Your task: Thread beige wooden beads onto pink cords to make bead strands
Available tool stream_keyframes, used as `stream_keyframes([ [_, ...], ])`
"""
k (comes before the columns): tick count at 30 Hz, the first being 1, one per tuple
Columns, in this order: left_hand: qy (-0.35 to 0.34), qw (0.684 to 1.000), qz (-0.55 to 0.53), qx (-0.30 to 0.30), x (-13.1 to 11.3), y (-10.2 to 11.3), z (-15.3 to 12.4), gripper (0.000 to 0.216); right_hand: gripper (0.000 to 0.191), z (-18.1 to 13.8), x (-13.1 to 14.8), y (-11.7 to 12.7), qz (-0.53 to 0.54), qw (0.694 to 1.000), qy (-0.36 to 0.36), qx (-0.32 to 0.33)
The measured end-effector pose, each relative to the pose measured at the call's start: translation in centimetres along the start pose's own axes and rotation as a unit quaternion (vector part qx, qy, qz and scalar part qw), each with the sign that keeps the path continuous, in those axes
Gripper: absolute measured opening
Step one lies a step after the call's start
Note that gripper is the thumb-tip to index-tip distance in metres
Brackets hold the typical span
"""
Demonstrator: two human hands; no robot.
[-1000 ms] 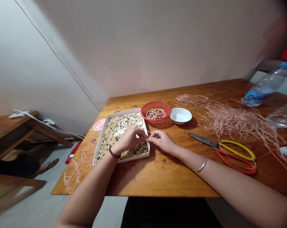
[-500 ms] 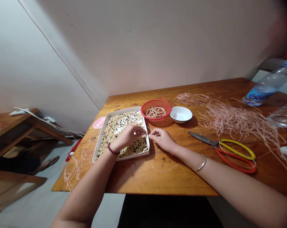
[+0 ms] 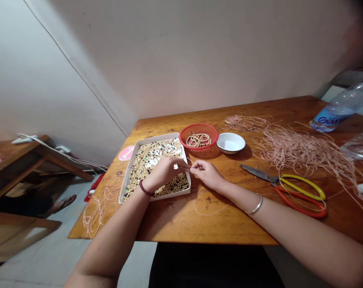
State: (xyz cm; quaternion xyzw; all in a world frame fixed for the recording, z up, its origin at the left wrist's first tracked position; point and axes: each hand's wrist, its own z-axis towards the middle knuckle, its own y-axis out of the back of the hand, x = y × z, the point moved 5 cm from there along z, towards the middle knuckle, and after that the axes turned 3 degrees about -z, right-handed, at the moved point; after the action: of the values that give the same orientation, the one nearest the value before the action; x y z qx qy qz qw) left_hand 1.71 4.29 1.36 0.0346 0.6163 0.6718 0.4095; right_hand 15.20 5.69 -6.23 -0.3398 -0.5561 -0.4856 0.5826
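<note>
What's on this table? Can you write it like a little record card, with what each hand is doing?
Left hand: over a white rectangular tray of small round beads
Left wrist: dark red beaded bracelet
Right hand: fingertips meet the left hand's; anything pinched is too small to tell
Right arm: silver bangle
Behind the tray: red plastic basket holding coiled bead strands
Beside the basket: white round bowl
Right side: tangled pink cords, scissors with yellow and orange handles
</note>
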Motion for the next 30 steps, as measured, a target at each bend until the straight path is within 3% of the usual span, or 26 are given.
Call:
stream_keyframes([
  [30, 0.043, 0.994, -0.102, -0.026, 0.03, -0.74, -0.09, 0.007, 0.016, -0.22, 0.83, 0.70, 0.091, 0.994, -0.051, -0.028],
])
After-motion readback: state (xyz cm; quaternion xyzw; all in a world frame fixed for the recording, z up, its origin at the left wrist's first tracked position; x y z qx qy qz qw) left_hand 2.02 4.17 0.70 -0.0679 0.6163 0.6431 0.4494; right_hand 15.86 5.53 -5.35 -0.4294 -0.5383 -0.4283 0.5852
